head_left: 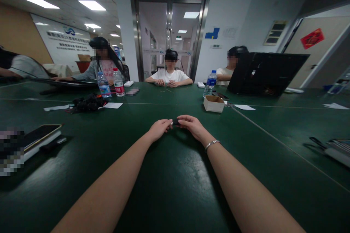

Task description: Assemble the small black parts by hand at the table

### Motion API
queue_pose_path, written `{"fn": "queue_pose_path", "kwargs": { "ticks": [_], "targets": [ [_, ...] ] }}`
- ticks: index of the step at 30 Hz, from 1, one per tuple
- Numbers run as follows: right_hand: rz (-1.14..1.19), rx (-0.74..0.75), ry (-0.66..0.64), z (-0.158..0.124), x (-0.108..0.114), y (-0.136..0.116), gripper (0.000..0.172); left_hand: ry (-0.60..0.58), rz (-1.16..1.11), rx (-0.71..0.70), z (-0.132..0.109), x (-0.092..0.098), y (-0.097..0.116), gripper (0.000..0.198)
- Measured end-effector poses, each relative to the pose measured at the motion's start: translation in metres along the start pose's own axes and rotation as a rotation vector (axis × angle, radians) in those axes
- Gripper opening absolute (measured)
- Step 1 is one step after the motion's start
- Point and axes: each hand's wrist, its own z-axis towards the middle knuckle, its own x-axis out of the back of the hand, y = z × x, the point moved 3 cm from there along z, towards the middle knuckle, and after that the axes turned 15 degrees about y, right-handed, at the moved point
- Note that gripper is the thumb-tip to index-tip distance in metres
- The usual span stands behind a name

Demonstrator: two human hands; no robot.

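Observation:
Both my arms reach forward over the green table (180, 185). Between the fingertips is a small black object with a shiny, silvery end (175, 122), too small in view to name. My left hand (160, 129) pinches its silvery left end. From the other side, the fingers of my right hand (192, 125) close on its dark part. The object is held low over the tabletop, and the fingers hide much of it. A silver bracelet (212, 145) circles my right wrist.
Beyond my hands stand a small open box (213, 104), a blue-capped bottle (210, 84) and a black cable bundle (90, 102). A phone (41, 136) lies atop a stack at left. People sit across, near a monitor (265, 74).

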Motion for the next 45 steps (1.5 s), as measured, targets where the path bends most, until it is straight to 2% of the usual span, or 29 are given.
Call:
{"fn": "queue_pose_path", "kwargs": {
  "ticks": [9, 12, 16, 19, 23, 27, 30, 34, 38, 42, 45],
  "targets": [
    [0.010, -0.010, -0.014, 0.0011, -0.0001, 0.0010, 0.032, 0.000, 0.013, 0.002, -0.0024, 0.0003, 0.0051, 0.039],
    [0.004, -0.008, -0.018, 0.0002, -0.0004, 0.0000, 0.031, -0.002, 0.001, 0.020, -0.0018, -0.0002, 0.0036, 0.044],
    [0.004, -0.002, -0.009, -0.0012, -0.0009, -0.0020, 0.030, 0.001, -0.002, 0.023, -0.0010, -0.0001, 0.0031, 0.037],
    [-0.004, 0.002, -0.019, -0.0015, -0.0013, -0.0023, 0.031, -0.007, -0.022, 0.053, -0.0005, -0.0002, 0.0024, 0.044],
    [-0.002, -0.005, -0.021, -0.0010, -0.0009, -0.0017, 0.031, -0.007, -0.013, 0.047, 0.0008, -0.0001, 0.0013, 0.038],
    [-0.012, 0.004, -0.030, -0.0010, -0.0010, -0.0019, 0.030, -0.028, -0.026, 0.050, 0.0021, -0.0005, -0.0011, 0.043],
    [-0.005, 0.003, -0.019, -0.0014, -0.0009, -0.0023, 0.029, -0.024, -0.014, 0.016, 0.0014, 0.0002, 0.0005, 0.039],
    [-0.007, 0.005, -0.027, -0.0017, -0.0013, -0.0018, 0.029, -0.040, -0.010, 0.046, -0.0008, 0.0004, 0.0025, 0.045],
    [-0.001, 0.002, -0.018, -0.0006, -0.0008, -0.0009, 0.028, -0.024, -0.016, 0.029, -0.0011, 0.0013, 0.0033, 0.039],
    [-0.004, 0.004, -0.028, 0.0002, -0.0006, -0.0005, 0.029, -0.038, -0.018, 0.046, -0.0011, 0.0011, 0.0024, 0.048],
    [0.000, 0.004, -0.022, 0.0004, -0.0004, 0.0000, 0.030, -0.023, -0.002, 0.025, -0.0012, 0.0010, 0.0039, 0.041]
  ]
}}
